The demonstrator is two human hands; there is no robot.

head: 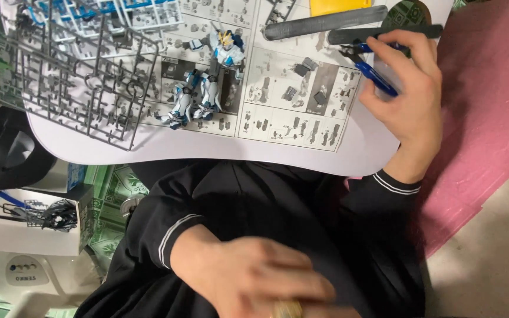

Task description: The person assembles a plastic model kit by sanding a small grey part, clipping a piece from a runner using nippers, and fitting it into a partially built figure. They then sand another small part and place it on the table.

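1. Right hand [410,97]: at about 2 o'clock in the head view, over the right end of the white tabletop [354,156]. Its grip is closed on the blue-handled nippers [372,70]; fingers curl over the handles from above, thumb below.
2. Nippers: the long axis runs from 10 o'clock (dark cutting tip) to 4 o'clock (blue handle ends). The tip points toward the two sanding sticks [325,23] lying at 12 o'clock of the hand, and sits just beside the lower, darker one.
3. Right arm pose: wrist bent, black sleeve with white cuff stripes coming up from 6 o'clock, palm turned toward the tabletop.
4. Left hand [254,280]: low in the view at 6 o'clock, over the lap and off the tabletop. It is blurred; something small and pale shows under the fingers at the bottom edge, but I cannot tell whether the grip is closed on it.
5. Robot model [207,79]: white and blue, lying on the instruction sheet [290,112], head toward 12 o'clock, legs toward 7 o'clock. It lies at 9 o'clock of the right hand, well apart, and untouched.
6. Grey parts frame [72,76]: at 10 o'clock, overlapping the sheet's left edge; a white and blue frame [119,12] lies above it.
7. The right hand is the nearer to model, sheet and frames; the left is well apart from all.
8. Yellow item [337,6]: at 12 o'clock, cut off by the top edge.
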